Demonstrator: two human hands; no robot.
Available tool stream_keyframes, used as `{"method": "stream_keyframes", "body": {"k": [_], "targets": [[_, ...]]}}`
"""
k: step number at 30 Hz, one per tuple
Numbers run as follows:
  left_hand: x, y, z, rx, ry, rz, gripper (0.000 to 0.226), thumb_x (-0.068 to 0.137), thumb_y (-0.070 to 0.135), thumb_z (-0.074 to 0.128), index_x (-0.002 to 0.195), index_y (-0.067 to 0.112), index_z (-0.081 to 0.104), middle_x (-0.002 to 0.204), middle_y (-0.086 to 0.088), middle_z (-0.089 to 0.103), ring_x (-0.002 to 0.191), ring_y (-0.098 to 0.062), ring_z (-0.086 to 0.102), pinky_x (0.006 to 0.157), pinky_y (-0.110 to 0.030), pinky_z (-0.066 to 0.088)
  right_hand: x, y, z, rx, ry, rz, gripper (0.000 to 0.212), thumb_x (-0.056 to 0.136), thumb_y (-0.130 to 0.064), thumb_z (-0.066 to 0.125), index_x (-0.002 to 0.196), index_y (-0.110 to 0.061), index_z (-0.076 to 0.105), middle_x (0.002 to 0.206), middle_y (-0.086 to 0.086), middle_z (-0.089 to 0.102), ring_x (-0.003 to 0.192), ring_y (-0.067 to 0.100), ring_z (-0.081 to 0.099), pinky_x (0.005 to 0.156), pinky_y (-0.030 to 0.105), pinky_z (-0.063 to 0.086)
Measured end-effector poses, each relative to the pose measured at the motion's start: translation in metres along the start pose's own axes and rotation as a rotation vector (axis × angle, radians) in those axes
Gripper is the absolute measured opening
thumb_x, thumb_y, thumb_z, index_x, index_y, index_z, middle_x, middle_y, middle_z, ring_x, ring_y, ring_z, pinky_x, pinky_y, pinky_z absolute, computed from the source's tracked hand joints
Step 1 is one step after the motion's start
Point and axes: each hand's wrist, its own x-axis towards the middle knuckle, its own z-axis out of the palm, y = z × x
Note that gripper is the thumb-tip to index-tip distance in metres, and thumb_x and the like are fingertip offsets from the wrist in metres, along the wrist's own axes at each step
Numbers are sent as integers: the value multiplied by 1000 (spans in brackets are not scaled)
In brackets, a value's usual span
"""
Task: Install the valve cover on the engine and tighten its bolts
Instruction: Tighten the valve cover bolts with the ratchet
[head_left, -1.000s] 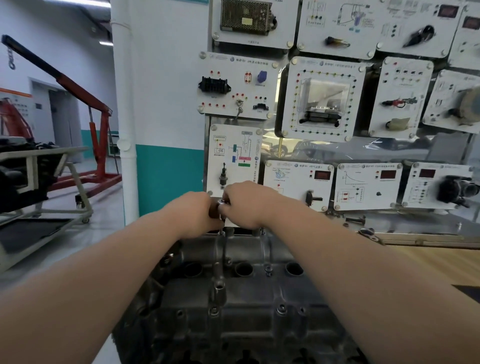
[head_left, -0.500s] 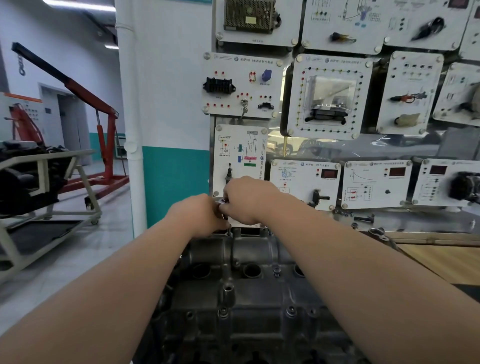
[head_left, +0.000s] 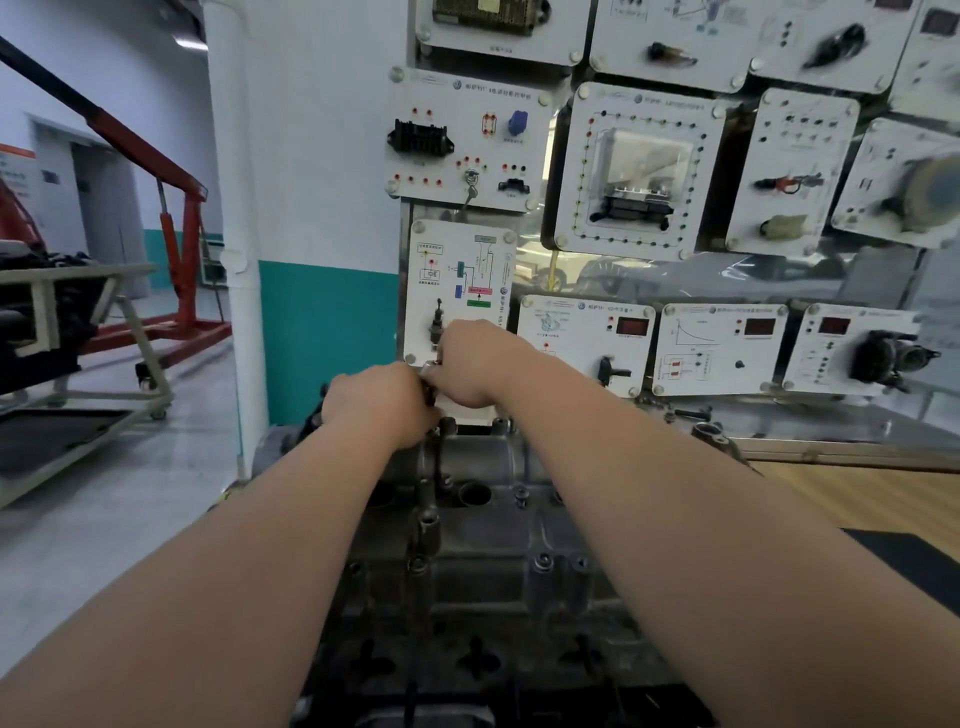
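The valve cover (head_left: 483, 587), dark grey cast metal, lies in the lower centre of the frame, seated on the engine (head_left: 467, 670) and running away from the camera toward the middle. Several bolts (head_left: 544, 560) already stand in their holes along it; whether they are fully tight cannot be told. At the cover's far end, just above centre, both hands meet on a metal tool (head_left: 429, 370), of which only a shiny tip and a short dark shaft show. The right hand (head_left: 475, 364) is curled over its top, and the left hand (head_left: 379, 402) is fisted round its lower part, touching the right. By the look of it the cover is placed and a far-end bolt is being tightened, with others perhaps left. Behind, a board of training panels (head_left: 639, 166) fills the upper right; a red engine crane (head_left: 176, 208) and a cart (head_left: 78, 332) stand at left.
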Motion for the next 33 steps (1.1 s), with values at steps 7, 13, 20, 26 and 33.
{"method": "stream_keyframes", "body": {"k": [7, 13, 20, 26, 33], "targets": [[9, 0, -2, -168, -22, -59, 19, 75, 43, 61, 75, 25, 55, 67, 4, 53, 57, -13, 47, 56, -26, 36, 4, -17, -9, -104, -43, 67, 22, 87, -19, 52, 68, -14, 42, 66, 5, 51, 59, 19, 51, 60, 30, 44], [7, 0, -10, -198, -89, -55, 33, 80, 52, 61, 93, 22, 57, 82, 1, 54, 76, -23, 52, 70, -33, 43, 9, -39, -15, -287, -76, 138, 21, 81, -13, 58, 71, -12, 40, 70, 7, 44, 59, 21, 43, 65, 37, 41], [18, -16, -15, -101, -101, 118, 22, 79, 41, 64, 70, 26, 50, 65, 7, 51, 65, -18, 54, 62, -27, 42, 15, -40, -10, -221, -190, 127, 23, 86, -11, 57, 65, -8, 50, 65, 8, 55, 60, 21, 56, 65, 35, 48], [24, -20, -12, -324, -139, 111, 30, 69, 56, 70, 55, 30, 65, 50, 18, 61, 58, -3, 58, 53, -22, 38, 6, -33, -30, -195, -258, 83, 22, 89, -15, 60, 68, -7, 59, 67, 7, 63, 56, 16, 59, 55, 25, 48], [24, -20, -12, -332, -144, 132, 31, 69, 58, 70, 62, 29, 63, 65, 8, 64, 63, -10, 59, 56, -24, 41, 5, -37, -32, -348, -225, 22, 25, 93, -27, 56, 73, -11, 55, 71, 4, 54, 57, 13, 48, 50, 22, 36]]}}
